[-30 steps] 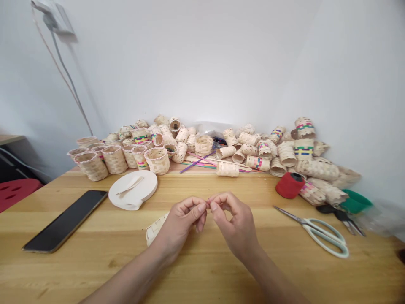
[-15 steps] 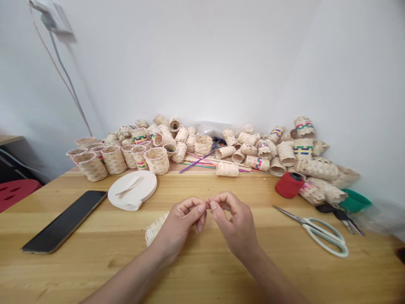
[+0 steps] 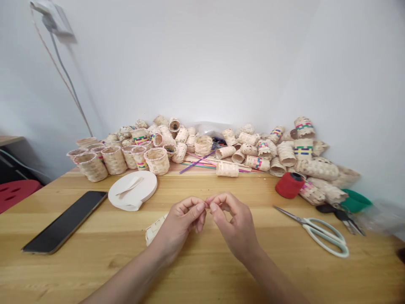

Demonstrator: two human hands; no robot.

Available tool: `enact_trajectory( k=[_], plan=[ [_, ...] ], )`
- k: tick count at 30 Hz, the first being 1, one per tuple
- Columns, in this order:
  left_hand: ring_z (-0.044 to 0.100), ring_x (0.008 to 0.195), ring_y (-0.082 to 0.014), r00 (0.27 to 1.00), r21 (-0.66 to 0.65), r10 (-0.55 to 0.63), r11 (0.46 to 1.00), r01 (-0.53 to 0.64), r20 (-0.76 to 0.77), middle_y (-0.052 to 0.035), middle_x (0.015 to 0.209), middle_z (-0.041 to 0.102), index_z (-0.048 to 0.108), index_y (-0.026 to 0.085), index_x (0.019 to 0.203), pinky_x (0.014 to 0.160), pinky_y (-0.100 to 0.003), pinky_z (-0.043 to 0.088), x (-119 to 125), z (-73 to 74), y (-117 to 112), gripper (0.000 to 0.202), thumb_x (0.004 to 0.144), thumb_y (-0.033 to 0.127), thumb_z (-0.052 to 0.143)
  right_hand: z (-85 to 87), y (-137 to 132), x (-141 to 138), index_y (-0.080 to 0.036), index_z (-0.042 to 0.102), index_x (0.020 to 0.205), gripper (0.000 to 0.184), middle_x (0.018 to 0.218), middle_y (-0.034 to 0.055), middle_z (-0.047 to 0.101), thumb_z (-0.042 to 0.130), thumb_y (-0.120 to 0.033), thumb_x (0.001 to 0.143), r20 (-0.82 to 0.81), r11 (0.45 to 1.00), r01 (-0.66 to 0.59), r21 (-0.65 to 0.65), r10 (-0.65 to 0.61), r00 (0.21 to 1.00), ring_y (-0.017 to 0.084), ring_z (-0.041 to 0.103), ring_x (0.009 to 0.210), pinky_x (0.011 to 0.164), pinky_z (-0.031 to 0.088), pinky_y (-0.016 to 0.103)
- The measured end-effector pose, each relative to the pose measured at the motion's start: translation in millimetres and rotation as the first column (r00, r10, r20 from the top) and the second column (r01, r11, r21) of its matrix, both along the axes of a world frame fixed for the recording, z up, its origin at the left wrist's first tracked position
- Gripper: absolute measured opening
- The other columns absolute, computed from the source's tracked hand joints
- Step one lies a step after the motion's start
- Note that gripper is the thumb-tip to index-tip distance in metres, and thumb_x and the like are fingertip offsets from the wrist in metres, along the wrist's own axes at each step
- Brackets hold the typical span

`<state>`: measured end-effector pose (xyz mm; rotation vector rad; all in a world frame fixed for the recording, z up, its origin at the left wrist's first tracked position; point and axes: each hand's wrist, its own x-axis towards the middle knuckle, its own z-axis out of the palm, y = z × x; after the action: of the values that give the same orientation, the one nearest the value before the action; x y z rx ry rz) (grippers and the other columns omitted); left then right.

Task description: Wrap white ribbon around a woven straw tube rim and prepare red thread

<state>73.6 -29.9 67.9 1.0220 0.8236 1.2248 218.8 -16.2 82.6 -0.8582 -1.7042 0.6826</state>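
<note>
My left hand (image 3: 186,221) and my right hand (image 3: 233,223) meet over the middle of the table, thumb and finger of each pinched together. A tiny reddish bit shows between the touching fingertips and looks like thin red thread (image 3: 207,204); most of it is covered by the fingers. Under my left wrist lies a pale woven bamboo piece (image 3: 155,229), partly hidden by the arm. To the right of my hands stand a red spool of thread (image 3: 288,185) and scissors (image 3: 322,234) with pale green handles, lying with their blades shut.
Woven baskets with bound rims (image 3: 115,160) stand at the back left. Many loose woven tubes (image 3: 286,153) and coloured strips (image 3: 198,162) fill the back. A white tape roll (image 3: 115,196) and a phone (image 3: 65,221) lie left; a green cup-like object (image 3: 356,200) is at right.
My hands stay in almost the same place, fingertips still together, with only a very slight shift of the fingers. Nothing else on the table has moved.
</note>
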Motion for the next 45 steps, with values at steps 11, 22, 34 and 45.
enact_trajectory(
  k=[11,22,34,45],
  plan=[
    [0.043,0.049,-0.0063,1.0,0.0,0.005,1.0,-0.005,-0.015,0.0034,0.056,0.053,0.058,0.015,0.073,0.051,-0.02,0.028,1.1,-0.7,1.5,0.024,0.083,0.036,0.064,-0.6,-0.3,-0.6,-0.019,0.056,0.074,0.012,0.076,0.0022,0.067,0.051,-0.021,0.085,0.004,1.0,-0.001,-0.031,0.001,1.0,0.014,0.064,0.071,0.068,0.05,0.024],
    [0.043,0.048,-0.0066,1.0,-0.012,0.005,1.0,-0.005,0.0,0.0031,0.056,0.054,0.059,0.014,0.073,0.05,-0.02,0.029,0.3,0.5,-0.2,0.024,0.082,0.036,0.066,-0.4,1.2,-0.8,-0.019,0.056,0.074,0.012,0.074,0.0018,0.066,0.051,-0.021,0.085,0.011,1.0,0.009,-0.027,-0.008,1.0,0.014,0.064,0.07,0.067,0.05,0.024],
    [0.043,0.048,-0.007,1.0,-0.015,0.01,1.0,-0.01,-0.01,0.0029,0.056,0.054,0.06,0.014,0.073,0.051,-0.021,0.029,1.3,2.8,-0.3,0.025,0.081,0.037,0.066,-0.1,0.0,-0.9,-0.019,0.056,0.074,0.012,0.075,0.002,0.066,0.052,-0.022,0.085,-0.011,0.999,0.001,-0.05,-0.002,1.0,0.014,0.064,0.069,0.066,0.051,0.024],
    [0.043,0.048,-0.0068,1.0,-0.009,0.009,1.0,-0.009,-0.011,0.0028,0.056,0.054,0.058,0.014,0.072,0.051,-0.021,0.028,1.3,2.6,-0.7,0.025,0.082,0.037,0.065,-1.2,0.9,-1.6,-0.02,0.056,0.073,0.012,0.075,0.0024,0.067,0.052,-0.022,0.084,-0.003,0.999,0.002,-0.044,-0.003,1.0,0.015,0.065,0.071,0.066,0.052,0.026]
  ],
)
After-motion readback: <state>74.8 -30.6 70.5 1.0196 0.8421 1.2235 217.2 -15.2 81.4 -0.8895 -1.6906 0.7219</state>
